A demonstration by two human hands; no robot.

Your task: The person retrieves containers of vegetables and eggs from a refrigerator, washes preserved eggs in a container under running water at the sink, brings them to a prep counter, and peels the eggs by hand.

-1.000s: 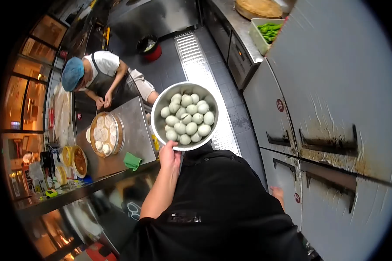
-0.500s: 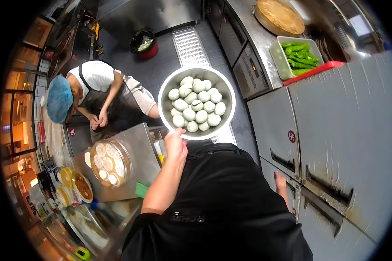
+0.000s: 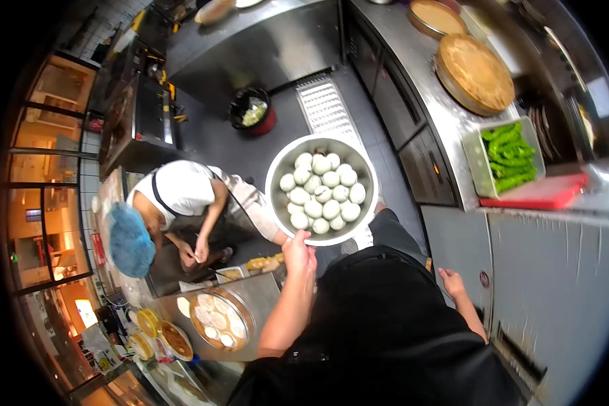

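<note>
My left hand (image 3: 299,255) grips the near rim of a round steel bowl (image 3: 275,193), its thumb over the edge. Many pale greenish-white eggs (image 3: 323,193) are heaped in the bowl; a few look dark or cracked. The bowl is held out in front of my body, above the floor. Beside my right hip hangs my right hand (image 3: 451,281), away from the bowl, with nothing seen in it and its fingers loosely apart. The grey cabinet doors (image 3: 541,271) are nearest to that hand.
A co-worker in a blue hair cover (image 3: 130,240) bends over the counter at left, hands together. Near them sits a round tray of dough discs (image 3: 240,308). Ahead are a bin (image 3: 267,122) and a floor drain grate (image 3: 323,105). Green peppers (image 3: 511,155) stand on the right counter.
I have moved forward along the aisle, and the view has shifted. The bowl stays in my left hand. My right hand has swung forward beside my hip.
</note>
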